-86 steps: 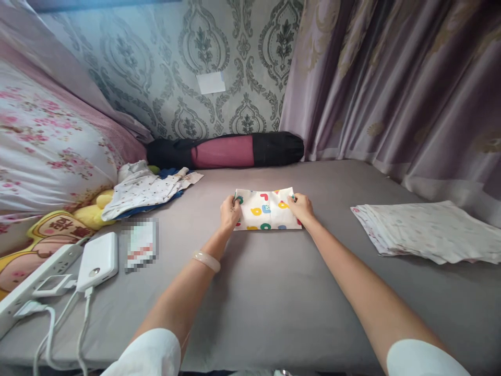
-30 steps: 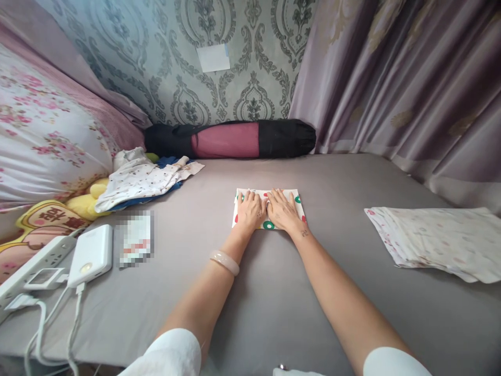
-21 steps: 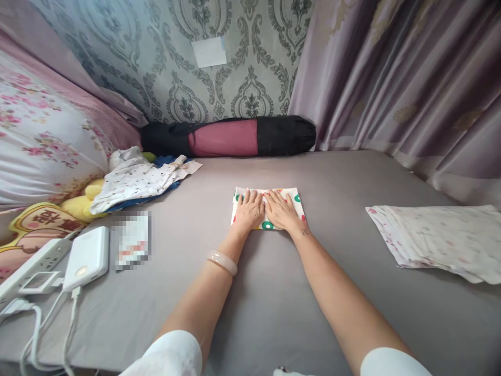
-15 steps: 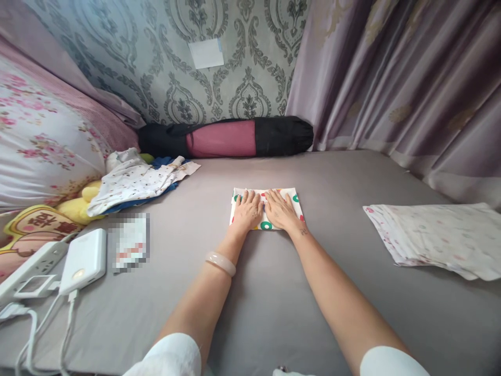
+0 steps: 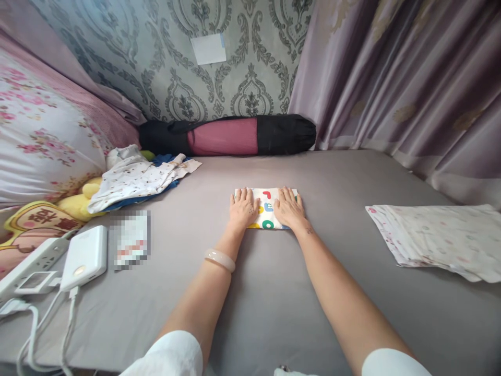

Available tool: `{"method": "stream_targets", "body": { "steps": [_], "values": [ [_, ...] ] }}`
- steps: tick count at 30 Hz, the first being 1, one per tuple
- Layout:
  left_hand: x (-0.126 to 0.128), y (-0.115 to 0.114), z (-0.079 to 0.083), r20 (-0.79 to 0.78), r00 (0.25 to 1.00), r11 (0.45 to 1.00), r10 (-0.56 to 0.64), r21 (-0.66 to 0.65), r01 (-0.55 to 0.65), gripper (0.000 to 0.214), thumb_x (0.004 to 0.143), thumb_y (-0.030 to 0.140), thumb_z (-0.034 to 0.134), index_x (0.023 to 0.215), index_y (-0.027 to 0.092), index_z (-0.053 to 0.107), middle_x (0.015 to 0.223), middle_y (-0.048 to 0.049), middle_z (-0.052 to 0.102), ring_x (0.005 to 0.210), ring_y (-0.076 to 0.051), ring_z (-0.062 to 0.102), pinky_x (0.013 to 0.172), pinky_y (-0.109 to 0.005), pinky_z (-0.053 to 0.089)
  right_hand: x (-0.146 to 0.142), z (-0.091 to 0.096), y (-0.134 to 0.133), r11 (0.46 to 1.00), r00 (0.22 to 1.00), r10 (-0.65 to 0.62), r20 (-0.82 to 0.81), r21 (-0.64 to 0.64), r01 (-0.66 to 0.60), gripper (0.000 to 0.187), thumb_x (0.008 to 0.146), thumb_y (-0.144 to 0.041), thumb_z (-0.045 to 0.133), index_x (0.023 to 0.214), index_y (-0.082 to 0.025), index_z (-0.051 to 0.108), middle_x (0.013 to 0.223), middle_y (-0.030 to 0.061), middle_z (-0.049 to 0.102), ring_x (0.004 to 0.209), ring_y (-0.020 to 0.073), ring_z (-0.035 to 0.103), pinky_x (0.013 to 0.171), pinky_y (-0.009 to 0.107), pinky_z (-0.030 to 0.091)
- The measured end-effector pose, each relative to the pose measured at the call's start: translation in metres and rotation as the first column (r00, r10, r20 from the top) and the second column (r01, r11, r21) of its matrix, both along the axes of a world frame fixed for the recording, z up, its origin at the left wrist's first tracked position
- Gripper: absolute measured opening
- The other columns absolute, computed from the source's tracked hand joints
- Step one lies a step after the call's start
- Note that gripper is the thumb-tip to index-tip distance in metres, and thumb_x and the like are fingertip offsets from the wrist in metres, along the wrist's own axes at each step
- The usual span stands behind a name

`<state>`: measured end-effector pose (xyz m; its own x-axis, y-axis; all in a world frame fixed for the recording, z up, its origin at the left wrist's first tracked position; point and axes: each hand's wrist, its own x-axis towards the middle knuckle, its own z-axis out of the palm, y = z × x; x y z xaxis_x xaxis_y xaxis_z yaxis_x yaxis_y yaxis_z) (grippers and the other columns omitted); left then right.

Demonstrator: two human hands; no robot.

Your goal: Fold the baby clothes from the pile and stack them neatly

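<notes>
A white cloth with colourful printed letters [image 5: 266,210] lies folded into a flat rectangle on the grey sheet [image 5: 266,292]. On its left side my left hand [image 5: 242,209] rests flat, palm down, fingers stretched out. My right hand [image 5: 290,209] lies flat on the right side of the same cloth, its fingers also extended. Between the two hands the middle of the cloth shows, with red, blue, yellow and green print. The cloth's outer parts are covered by the hands.
To the right lies a stack of folded pale cloths [image 5: 438,240]. Rumpled small clothes [image 5: 141,180] sit at the left, near a white power bank [image 5: 84,258] and a power strip [image 5: 33,269] with cables. A long black and pink roll [image 5: 227,137] lies against the wall.
My hands have slid apart over the cloth, the left slightly left and the right to the right, uncovering its middle. The camera view has shifted a little.
</notes>
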<state>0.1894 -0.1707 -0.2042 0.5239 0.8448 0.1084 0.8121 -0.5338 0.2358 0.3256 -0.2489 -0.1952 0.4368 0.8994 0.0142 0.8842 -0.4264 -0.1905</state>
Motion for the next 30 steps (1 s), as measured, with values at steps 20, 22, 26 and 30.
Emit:
{"method": "stream_targets", "body": {
  "steps": [20, 22, 26, 30],
  "values": [
    [-0.017, -0.010, 0.000, 0.070, 0.994, 0.986, 0.083, 0.142, -0.092, 0.065, 0.099, 0.046, 0.020, 0.146, 0.006, 0.039, 0.154, -0.0168, 0.035, 0.148, -0.029, 0.019, 0.121, -0.049, 0.009, 0.008, 0.001, -0.017, 0.981, 0.980, -0.193, -0.036, -0.010, 0.193, 0.062, 0.100, -0.035, 0.015, 0.152, -0.003, 0.025, 0.160, 0.0141, 0.019, 0.148, 0.0251, 0.015, 0.119, 0.043, 0.015],
    [-0.014, -0.015, -0.004, 0.046, 0.998, 0.994, 0.050, 0.100, -0.054, 0.067, 0.098, 0.047, 0.022, 0.146, 0.003, 0.038, 0.154, -0.0194, 0.033, 0.147, -0.030, 0.022, 0.121, -0.048, 0.013, 0.005, -0.002, -0.019, 0.982, 0.982, -0.188, -0.032, 0.001, 0.188, 0.062, 0.099, -0.034, 0.016, 0.152, -0.002, 0.025, 0.160, 0.0149, 0.020, 0.147, 0.0262, 0.018, 0.118, 0.043, 0.016],
    [-0.011, -0.017, -0.011, 0.017, 0.999, 0.998, 0.047, 0.037, -0.048, 0.068, 0.098, 0.049, 0.024, 0.148, 0.004, 0.035, 0.155, -0.0199, 0.032, 0.146, -0.030, 0.025, 0.119, -0.049, 0.017, 0.005, -0.008, -0.020, 0.982, 0.983, -0.184, -0.025, 0.029, 0.185, 0.062, 0.099, -0.034, 0.018, 0.151, -0.001, 0.028, 0.159, 0.0156, 0.022, 0.146, 0.0276, 0.022, 0.117, 0.044, 0.019],
    [-0.011, -0.018, -0.007, 0.028, 0.999, 0.999, 0.041, 0.033, -0.041, 0.063, 0.097, 0.047, 0.029, 0.146, 0.008, 0.038, 0.154, -0.0194, 0.033, 0.145, -0.031, 0.026, 0.119, -0.051, 0.014, 0.000, -0.002, -0.021, 0.979, 0.981, -0.192, 0.010, 0.073, 0.191, 0.060, 0.099, -0.031, 0.019, 0.149, 0.000, 0.031, 0.157, 0.0175, 0.027, 0.145, 0.0292, 0.023, 0.117, 0.046, 0.017]
  ]
}}
